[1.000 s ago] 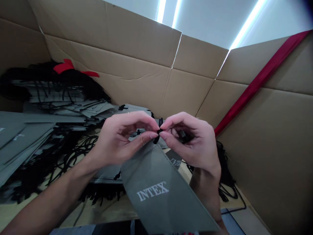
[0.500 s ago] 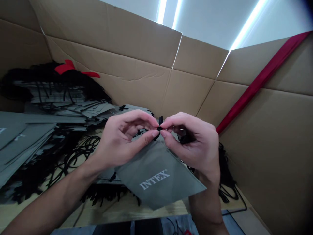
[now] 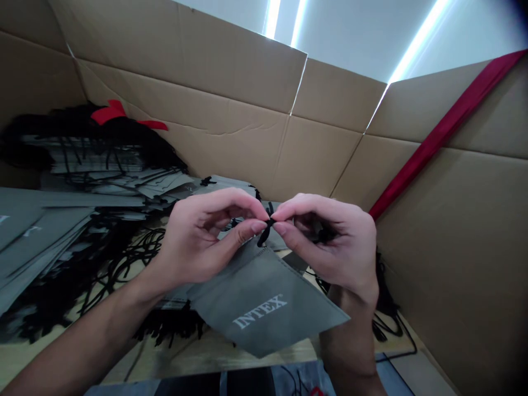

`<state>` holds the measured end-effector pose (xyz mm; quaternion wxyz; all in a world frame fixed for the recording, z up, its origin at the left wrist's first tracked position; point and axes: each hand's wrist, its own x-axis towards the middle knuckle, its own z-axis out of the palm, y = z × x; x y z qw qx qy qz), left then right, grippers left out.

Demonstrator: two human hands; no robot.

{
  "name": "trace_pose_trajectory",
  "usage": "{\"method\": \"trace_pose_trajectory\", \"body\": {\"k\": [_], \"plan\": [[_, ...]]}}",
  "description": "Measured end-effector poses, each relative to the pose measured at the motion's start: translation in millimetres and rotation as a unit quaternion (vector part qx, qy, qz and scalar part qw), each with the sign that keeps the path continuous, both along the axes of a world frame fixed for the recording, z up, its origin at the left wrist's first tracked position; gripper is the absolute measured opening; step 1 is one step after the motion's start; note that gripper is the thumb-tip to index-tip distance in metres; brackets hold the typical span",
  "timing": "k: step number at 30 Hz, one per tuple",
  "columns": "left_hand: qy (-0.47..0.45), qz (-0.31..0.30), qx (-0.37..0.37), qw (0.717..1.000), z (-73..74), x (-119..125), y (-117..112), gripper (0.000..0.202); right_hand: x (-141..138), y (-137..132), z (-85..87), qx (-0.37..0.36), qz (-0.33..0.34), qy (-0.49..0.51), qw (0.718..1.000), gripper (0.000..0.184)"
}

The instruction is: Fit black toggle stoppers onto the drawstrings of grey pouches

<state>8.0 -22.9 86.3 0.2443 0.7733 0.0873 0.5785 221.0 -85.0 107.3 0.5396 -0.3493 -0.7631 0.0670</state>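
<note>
**Cardboard walls (image 3: 239, 104) and wooden table (image 3: 198, 360): gray INTEX piece (image 3: 268, 305) held by its black cord (image 3: 263, 237)**

Position: 1 flat gray INTEX piece hangs tilted below the 2 hands, white lettering toward the viewer, with the black cord at its upper corner.

Left hand (image 3: 202, 236): thumb and index finger are pinched closed on the black cord.

Right hand (image 3: 342, 236): thumb and index finger are pinched closed on the same cord, just beside the left fingertips. A short end of cord projects above the pinch (whether a knot lies between the fingers is too small to tell).

Adjacent: loose black cords (image 3: 124, 258) lie on the table near the left forearm. A fanned pile (image 3: 33, 242) of gray pieces occupies the left side. Behind it stands a taller stack (image 3: 99, 157) of gray pieces with cords, topped by red strips (image 3: 109, 113).

Right side: a black cord bundle (image 3: 385, 297) rests beyond the right wrist.

Background: 1 dark red band (image 3: 445, 132) runs diagonally along the cardboard.
</note>
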Motion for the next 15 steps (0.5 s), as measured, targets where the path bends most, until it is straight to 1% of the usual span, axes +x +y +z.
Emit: {"method": "trace_pose_trajectory", "body": {"k": [2, 5, 7, 9, 11, 15], "plan": [[0.0, 0.008, 0.027, 1.0, -1.4, -0.6, 2.1, 0.008, -1.4, 0.5, -0.6, -0.002, -0.003, 0.014, 1.0, 0.009], [0.007, 0.032, 0.113, 0.993, -3.4, -3.5, 6.2, 0.014, -2.7, 1.4, -1.4, -0.013, -0.003, 0.029, 0.999, 0.013], [0.034, 0.063, 0.179, 0.981, -3.9, -6.9, 6.8, 0.019, -2.9, 1.1, -1.4, -0.027, 0.001, 0.031, 0.999, 0.013], [0.074, 0.107, 0.231, 0.964, -3.7, -11.0, 4.5, 0.023, -2.9, -0.1, -0.9, -0.036, -0.002, 0.021, 0.999, 0.014], [0.105, 0.136, 0.257, 0.951, -2.8, -15.1, 0.7, 0.028, -3.1, -1.9, 0.0, -0.036, -0.012, 0.0, 0.999, 0.015], [0.116, 0.12, 0.249, 0.954, -0.2, -22.7, -3.6, 0.032, -4.6, -4.1, 1.2, -0.035, -0.012, -0.024, 0.999, 0.014]]}}
